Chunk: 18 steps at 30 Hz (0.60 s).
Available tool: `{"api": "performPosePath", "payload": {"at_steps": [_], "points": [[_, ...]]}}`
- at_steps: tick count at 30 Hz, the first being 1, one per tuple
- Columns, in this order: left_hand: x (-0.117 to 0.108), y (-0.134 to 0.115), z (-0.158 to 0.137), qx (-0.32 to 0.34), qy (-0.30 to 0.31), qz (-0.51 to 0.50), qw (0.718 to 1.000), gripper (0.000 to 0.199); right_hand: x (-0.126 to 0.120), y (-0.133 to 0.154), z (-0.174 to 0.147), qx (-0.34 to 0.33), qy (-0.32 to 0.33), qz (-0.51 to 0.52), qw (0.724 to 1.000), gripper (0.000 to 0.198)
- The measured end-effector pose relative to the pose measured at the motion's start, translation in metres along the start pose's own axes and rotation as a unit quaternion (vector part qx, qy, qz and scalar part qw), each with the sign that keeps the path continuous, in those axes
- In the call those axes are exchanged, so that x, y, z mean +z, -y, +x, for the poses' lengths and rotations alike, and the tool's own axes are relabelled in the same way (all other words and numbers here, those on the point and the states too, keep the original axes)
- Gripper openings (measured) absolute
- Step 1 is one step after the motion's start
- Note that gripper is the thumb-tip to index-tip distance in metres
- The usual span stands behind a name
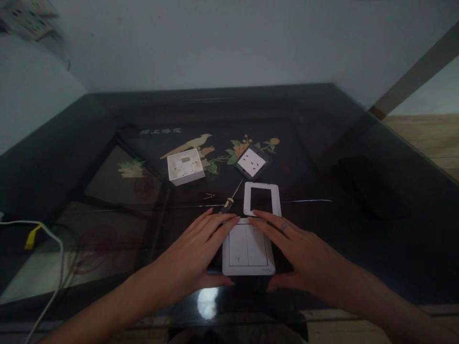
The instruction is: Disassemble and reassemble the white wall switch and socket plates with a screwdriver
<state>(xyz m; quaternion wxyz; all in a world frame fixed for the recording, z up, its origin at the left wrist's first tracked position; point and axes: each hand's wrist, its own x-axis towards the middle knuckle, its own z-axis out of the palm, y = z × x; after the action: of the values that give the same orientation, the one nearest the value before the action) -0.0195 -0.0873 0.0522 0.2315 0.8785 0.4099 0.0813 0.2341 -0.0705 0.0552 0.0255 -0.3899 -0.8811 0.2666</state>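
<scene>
A white two-rocker wall switch [247,248] lies flat on the dark glossy table [358,239] near its front edge. My left hand [199,253] lies against its left side, fingers stretched to the top left corner and thumb at the bottom left. My right hand [297,253], with a ring on one finger, frames the right side the same way. Both hands touch the switch's edges. Just beyond it lies a white frame plate [262,199], and a small screwdriver [231,197] rests to the frame's left.
Farther back sit a white mounting box [185,166] and a socket module [251,163] on the table's painted bird and flower design. Two small screws [209,196] lie near the screwdriver. A white cable with a yellow tag [33,235] runs along the left. A wall stands behind.
</scene>
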Motion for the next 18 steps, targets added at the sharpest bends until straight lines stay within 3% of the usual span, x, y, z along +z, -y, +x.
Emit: {"api": "performPosePath", "payload": {"at_steps": [7,9,14,18], "points": [[-0.0037,-0.0049,0.0009,-0.037,0.01,-0.035,0.999,0.087,-0.001,0.0013,0.0015,0.0,-0.021,0.039,0.999,0.085],[-0.003,-0.0052,0.0017,-0.044,0.006,-0.036,0.998,0.085,-0.0022,0.0017,0.0014,0.0,-0.018,0.043,0.999,0.088],[0.0009,-0.0066,0.0012,-0.024,-0.007,-0.008,1.0,0.103,0.0002,0.0027,0.0008,-0.001,-0.012,0.036,0.999,0.107],[0.0061,-0.0067,0.0019,-0.023,-0.024,0.021,0.999,0.095,0.0057,0.0038,-0.0001,0.008,-0.037,0.042,0.998,0.101]]}}
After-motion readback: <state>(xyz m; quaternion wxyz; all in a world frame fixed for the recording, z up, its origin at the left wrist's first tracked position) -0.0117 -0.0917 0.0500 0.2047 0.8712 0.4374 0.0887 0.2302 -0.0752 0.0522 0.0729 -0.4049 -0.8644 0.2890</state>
